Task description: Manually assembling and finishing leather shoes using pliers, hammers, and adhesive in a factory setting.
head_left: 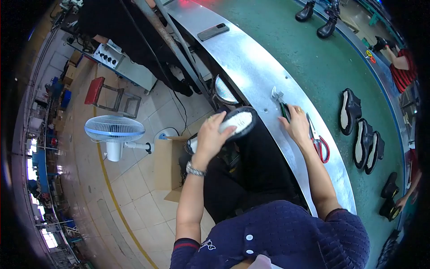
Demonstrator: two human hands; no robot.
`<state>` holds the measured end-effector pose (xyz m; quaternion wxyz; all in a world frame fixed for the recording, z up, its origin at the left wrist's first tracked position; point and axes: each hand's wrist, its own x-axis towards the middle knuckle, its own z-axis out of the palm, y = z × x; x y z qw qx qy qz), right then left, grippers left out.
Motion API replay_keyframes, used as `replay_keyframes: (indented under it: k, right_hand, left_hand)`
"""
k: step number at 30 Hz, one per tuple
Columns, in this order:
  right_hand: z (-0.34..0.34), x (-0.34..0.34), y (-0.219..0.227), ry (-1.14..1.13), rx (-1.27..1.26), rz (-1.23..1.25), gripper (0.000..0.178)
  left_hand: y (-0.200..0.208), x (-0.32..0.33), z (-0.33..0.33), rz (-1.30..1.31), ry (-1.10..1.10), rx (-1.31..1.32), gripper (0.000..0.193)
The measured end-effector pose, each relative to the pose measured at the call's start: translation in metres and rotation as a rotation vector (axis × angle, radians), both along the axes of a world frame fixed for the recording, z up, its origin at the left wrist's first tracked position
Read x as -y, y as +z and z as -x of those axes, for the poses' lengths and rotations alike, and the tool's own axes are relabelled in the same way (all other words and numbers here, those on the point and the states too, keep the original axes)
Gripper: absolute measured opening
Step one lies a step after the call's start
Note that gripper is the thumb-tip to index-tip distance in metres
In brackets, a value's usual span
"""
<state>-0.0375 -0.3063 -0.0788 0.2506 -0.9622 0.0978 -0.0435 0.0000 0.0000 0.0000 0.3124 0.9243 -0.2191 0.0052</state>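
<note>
My left hand [211,136] is closed round a black shoe [253,120], whose pale underside [239,120] faces up above my lap. The fingers grip it at the near end, and part of the shoe is hidden under them. My right hand [296,125] rests on the metal bench with thumb and fingers about the dark green handles of a pair of pliers [283,106]. The metal head of the pliers points away from me on the benchtop. Beside that hand lie scissors [323,149] with red handles, partly covered by my wrist.
The shiny metal bench strip [251,58] carries a phone [213,32] at its far end. Beyond runs a green surface with several black shoes [350,111]. To my left are an open cardboard box [166,163], a fan [114,130] and a red stool [95,91]. Other people work nearby.
</note>
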Motion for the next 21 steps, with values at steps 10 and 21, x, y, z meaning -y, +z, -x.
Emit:
replay_keyframes:
  k: [10,21]
  right_hand:
    - [-0.048,0.016,-0.031,-0.01,-0.01,-0.134,0.047]
    - [-0.065,-0.07,0.139,0.558,-0.686,-0.818,0.065]
  left_hand:
    - [0.001,-0.018,-0.048,-0.014,-0.023,0.031,0.031]
    - [0.008,-0.027,-0.056,0.01,0.245,-0.375,0.047]
